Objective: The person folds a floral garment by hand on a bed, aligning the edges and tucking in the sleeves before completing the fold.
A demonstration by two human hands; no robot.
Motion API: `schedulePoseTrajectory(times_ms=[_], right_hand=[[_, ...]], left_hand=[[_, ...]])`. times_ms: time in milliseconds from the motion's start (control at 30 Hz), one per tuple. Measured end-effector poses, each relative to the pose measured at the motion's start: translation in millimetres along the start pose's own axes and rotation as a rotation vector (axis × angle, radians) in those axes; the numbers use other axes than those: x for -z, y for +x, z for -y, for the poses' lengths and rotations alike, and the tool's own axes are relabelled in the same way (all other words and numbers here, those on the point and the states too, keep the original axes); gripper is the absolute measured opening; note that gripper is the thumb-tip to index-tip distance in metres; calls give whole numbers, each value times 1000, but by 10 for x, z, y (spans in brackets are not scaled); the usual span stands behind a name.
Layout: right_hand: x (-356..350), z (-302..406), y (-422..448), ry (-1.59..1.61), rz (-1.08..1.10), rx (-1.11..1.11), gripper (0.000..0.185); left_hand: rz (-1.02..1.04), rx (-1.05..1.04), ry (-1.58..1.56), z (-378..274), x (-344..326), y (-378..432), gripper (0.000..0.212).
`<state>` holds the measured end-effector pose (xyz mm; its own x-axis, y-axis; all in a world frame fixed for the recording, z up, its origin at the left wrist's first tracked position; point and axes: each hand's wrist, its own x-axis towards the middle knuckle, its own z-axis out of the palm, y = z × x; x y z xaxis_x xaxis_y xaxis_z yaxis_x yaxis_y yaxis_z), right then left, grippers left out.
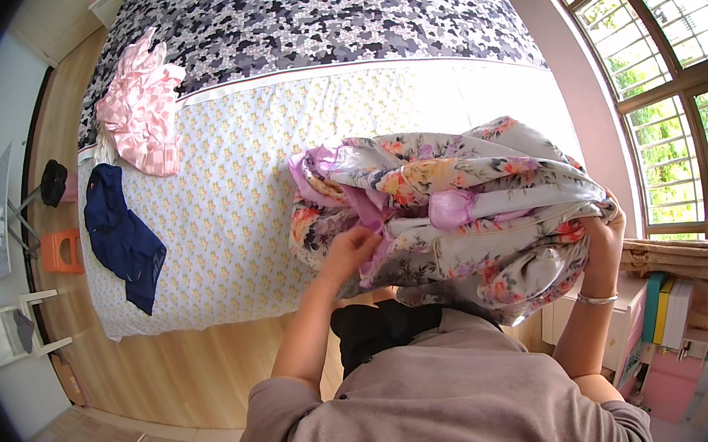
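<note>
A bunched floral bed cover [473, 171] with lilac lining and trim spreads across the near part of the bed, right in front of my body. My right hand [605, 225], with a silver bangle on the wrist, grips its gathered right end. At the left side, the fingers of my left hand [352, 250] pinch the lilac edge. Folds hide part of the cloth between the hands. Beneath it lies a pale bedsheet [232, 189] printed with small yellow flowers.
A pink checked cloth [142, 114] and a navy garment [120, 234] lie at the bed's left side. Dark patterned bedding [318, 22] covers the far part. An orange stool [61, 251] stands left, a barred window [665, 74] right, and a white cabinet [626, 308] at lower right.
</note>
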<state>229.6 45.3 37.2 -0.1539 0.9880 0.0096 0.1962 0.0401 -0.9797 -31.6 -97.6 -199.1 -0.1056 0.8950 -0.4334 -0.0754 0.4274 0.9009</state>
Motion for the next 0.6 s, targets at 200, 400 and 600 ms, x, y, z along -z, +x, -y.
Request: schedulePoseTrajectory(times_ms=[200, 400, 600], right_hand=[[-91, 25, 35, 3, 1, 23, 19], [24, -101, 155, 78, -120, 11, 18], [-66, -118, 138, 69, -104, -7, 17]], left_hand=[[-51, -471, -65, -67, -437, -199, 28], [104, -916, 631, -268, -510, -555, 30], [31, -768, 373, -205, -564, -587, 38]])
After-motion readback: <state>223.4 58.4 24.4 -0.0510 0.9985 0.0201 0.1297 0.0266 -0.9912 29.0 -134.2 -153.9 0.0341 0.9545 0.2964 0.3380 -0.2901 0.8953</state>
